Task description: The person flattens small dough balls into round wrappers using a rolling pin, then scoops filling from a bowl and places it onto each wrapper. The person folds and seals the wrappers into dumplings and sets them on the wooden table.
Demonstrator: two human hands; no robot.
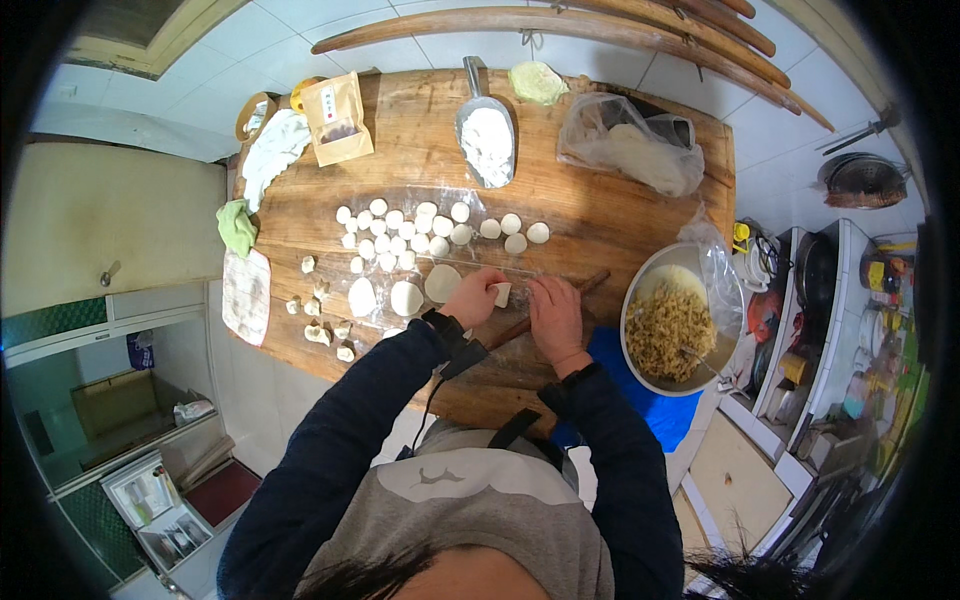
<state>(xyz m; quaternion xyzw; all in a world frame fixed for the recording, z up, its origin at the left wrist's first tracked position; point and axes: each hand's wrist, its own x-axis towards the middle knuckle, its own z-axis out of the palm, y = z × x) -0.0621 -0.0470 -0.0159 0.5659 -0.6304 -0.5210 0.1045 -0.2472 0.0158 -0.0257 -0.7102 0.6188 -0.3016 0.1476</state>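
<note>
My left hand (pixel 471 296) pinches the edge of a small piece of dough (pixel 503 295) between thumb and fingers. Across from it, my right hand (pixel 557 319) lies over a dark wooden rolling pin (pixel 511 333), which slants over the board and shows at both sides of the hand. Left of my left hand lie rolled-out dough wrappers (pixel 406 298), one partly hidden by my forearm. Beyond my hands many small flattened dough discs (pixel 397 244) are grouped on the floured wood. Several small uneven dough lumps (pixel 317 334) sit farther left.
A metal bowl of chopped filling (pixel 670 330) stands at the table's right side, partly covered by plastic. Behind are a metal scoop of flour (pixel 486 142), a plastic bag (pixel 630 146), a cabbage piece (pixel 538 82) and a paper pouch (pixel 337 120). Cloths (pixel 247 296) hang at the left edge.
</note>
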